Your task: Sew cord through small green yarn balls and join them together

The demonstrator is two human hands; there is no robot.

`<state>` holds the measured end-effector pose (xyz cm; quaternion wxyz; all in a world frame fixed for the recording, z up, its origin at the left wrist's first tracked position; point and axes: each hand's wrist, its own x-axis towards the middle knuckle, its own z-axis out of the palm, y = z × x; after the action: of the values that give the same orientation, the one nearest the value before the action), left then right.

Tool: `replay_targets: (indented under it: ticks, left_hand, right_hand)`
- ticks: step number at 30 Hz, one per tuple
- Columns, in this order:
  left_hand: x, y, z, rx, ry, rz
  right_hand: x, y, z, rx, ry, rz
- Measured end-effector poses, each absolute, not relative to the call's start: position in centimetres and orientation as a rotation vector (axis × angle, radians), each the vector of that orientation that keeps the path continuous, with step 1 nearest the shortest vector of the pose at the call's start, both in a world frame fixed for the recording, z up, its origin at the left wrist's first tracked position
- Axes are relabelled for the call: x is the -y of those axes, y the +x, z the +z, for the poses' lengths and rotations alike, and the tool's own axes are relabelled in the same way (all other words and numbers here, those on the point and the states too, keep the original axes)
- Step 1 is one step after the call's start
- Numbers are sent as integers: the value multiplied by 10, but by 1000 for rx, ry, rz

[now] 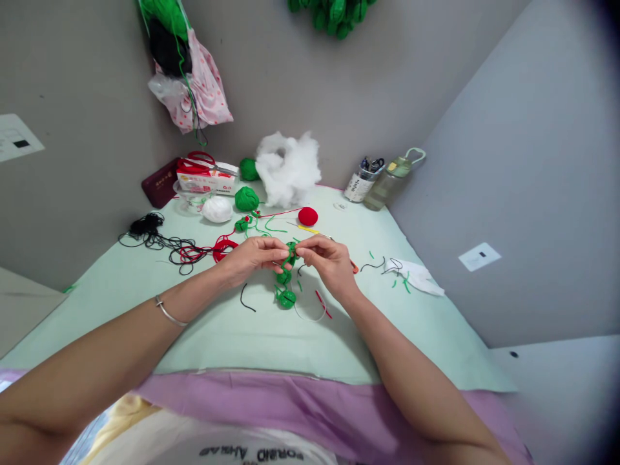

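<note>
Between my two hands is a small green yarn piece (291, 253), raised a little above the table. My left hand (259, 257) pinches its left side with thumb and forefinger. On the other side, the fingertips of my right hand (324, 257) are pressed together on the same piece. Just below lie two small green crocheted balls (287, 298), close under my left fingers. A thin clear loop with a red stick (323, 304) rests beside them. A yellow-handled tool (308, 229) lies beyond my right hand, partly hidden.
Black yarn (148, 226) and red yarn (223, 248) tangle at the left. Farther back are a red yarn ball (308, 216), a white yarn ball (217, 209), white stuffing (290, 169) and red-handled scissors (196, 161). A bottle (387, 184) and pen cup (359, 184) stand back right.
</note>
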<state>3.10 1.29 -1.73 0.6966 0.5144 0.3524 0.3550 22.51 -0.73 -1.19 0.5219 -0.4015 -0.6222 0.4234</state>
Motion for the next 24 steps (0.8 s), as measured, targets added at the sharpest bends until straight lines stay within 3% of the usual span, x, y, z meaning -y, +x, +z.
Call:
replay_targets:
  ticks: [24]
  left_hand:
    - [-11,33,-16,-788,1096,876]
  right_hand:
    - [15,216,-13,1607,-1015,1037]
